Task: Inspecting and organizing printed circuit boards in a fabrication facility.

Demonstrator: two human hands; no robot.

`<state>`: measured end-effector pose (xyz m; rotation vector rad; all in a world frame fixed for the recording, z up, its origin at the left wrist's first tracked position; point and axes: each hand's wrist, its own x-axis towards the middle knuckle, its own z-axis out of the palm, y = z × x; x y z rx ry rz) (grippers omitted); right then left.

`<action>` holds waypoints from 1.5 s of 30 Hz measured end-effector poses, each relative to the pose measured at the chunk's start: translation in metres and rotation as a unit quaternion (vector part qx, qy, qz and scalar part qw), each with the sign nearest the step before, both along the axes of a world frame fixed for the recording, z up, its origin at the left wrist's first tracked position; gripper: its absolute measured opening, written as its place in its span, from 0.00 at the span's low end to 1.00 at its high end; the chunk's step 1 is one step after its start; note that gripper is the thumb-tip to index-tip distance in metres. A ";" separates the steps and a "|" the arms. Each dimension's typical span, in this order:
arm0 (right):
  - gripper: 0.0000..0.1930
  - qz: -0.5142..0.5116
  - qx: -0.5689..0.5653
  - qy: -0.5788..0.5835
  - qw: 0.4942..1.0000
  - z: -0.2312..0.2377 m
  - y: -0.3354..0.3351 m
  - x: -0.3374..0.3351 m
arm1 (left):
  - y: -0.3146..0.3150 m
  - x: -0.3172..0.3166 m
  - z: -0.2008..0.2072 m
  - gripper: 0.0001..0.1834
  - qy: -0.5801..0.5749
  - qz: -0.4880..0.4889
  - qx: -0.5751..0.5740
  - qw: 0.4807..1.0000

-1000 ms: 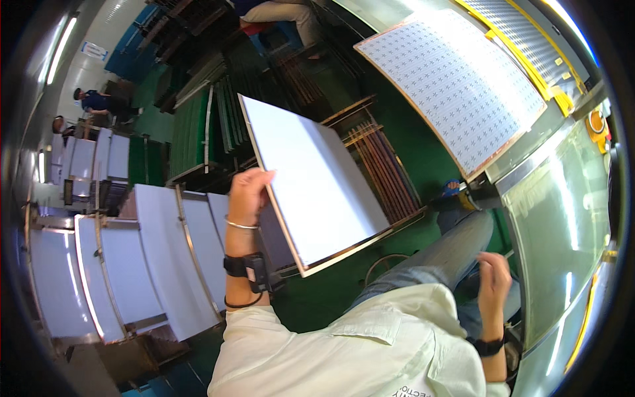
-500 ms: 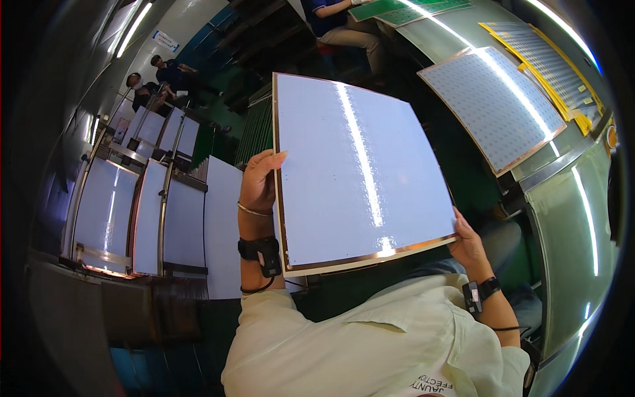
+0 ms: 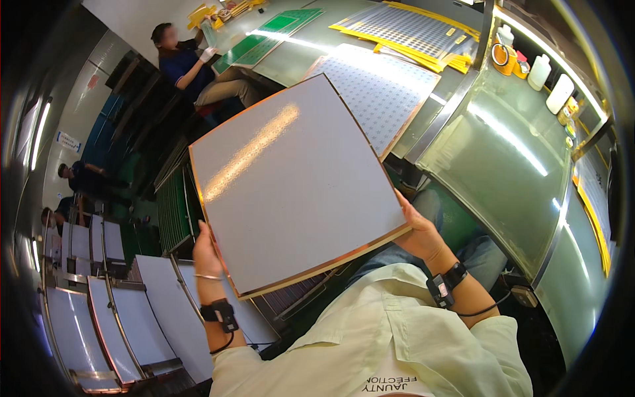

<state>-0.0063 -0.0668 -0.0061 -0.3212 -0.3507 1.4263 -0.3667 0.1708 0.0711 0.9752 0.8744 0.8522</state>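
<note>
A large square pale panel (image 3: 297, 198) with copper-coloured edges is held tilted in front of my body, a warm streak of light across its smooth face. My left hand (image 3: 206, 250) grips its left edge near the lower corner, fingers partly hidden. At the opposite side, my right hand (image 3: 421, 228) is closed around the lower right corner, with the fingers beneath hidden by the panel. A dark strap with a small device sits on each forearm. Beyond the panel, a speckled light-blue sheet (image 3: 377, 89) with copper edges lies on the worktable, partly covered from view.
A greenish glass-topped table (image 3: 489, 178) is at my right, bottles (image 3: 539, 71) along its far side. Yellow-edged sheets (image 3: 410, 33) and green boards (image 3: 271, 41) lie farther off, where a gloved person (image 3: 192, 66) sits. Racked pale panels (image 3: 159, 317) stand at left; two people are behind them.
My view and body have turned to the right. The panel has rotated and now slants, still in both hands; its reflection changed from white to orange. More of the glass-topped table shows.
</note>
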 end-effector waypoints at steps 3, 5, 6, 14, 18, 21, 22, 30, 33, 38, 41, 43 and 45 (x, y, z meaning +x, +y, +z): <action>0.37 -0.051 -0.036 -0.047 0.997 0.001 -0.011 0.008 | -0.001 0.036 -0.030 0.25 0.022 0.101 0.024 0.994; 0.34 -0.086 -0.051 -0.091 0.991 0.005 -0.023 0.016 | -0.010 0.057 -0.040 0.23 -0.036 0.079 0.104 0.991; 0.33 -0.102 -0.067 -0.096 0.988 0.008 -0.033 0.021 | -0.015 0.068 -0.044 0.22 -0.045 0.091 0.115 0.988; 0.28 -0.249 -0.066 0.035 0.966 0.021 -0.095 0.062 | -0.036 0.161 -0.063 0.17 -0.101 0.049 0.067 0.991; 0.22 -0.374 -0.055 0.069 0.923 -0.007 -0.113 0.066 | -0.056 0.214 -0.071 0.12 -0.128 0.027 -0.002 0.991; 0.15 -0.508 -0.192 -0.101 0.834 -0.019 -0.129 0.079 | -0.110 0.277 -0.084 0.10 -0.179 0.007 -0.058 0.982; 0.14 -0.522 -0.207 -0.149 0.814 -0.012 -0.145 0.095 | -0.127 0.288 -0.086 0.10 -0.126 -0.024 -0.055 0.990; 0.10 -0.444 -0.305 -0.284 0.794 0.041 -0.319 0.226 | -0.217 0.315 -0.100 0.26 -0.029 -0.639 -0.163 0.751; 0.11 -0.413 -0.352 -0.266 0.797 0.026 -0.346 0.256 | -0.216 0.322 -0.115 0.29 -0.018 -0.731 -0.113 0.673; 0.17 -0.400 -0.382 -0.289 0.781 0.004 -0.351 0.308 | -0.114 0.313 -0.146 0.20 0.125 -0.639 -0.068 0.756; 0.18 -0.372 -0.355 -0.236 0.825 -0.003 -0.351 0.339 | -0.035 0.293 -0.144 0.26 0.101 -0.217 -0.181 0.954; 0.15 -0.360 -0.500 -0.309 0.725 0.001 -0.350 0.348 | -0.001 0.295 -0.139 0.35 0.037 -0.154 -0.142 0.977; 0.13 -0.311 -0.594 -0.390 0.631 0.017 -0.344 0.340 | 0.018 0.307 -0.135 0.36 0.001 -0.156 -0.120 0.980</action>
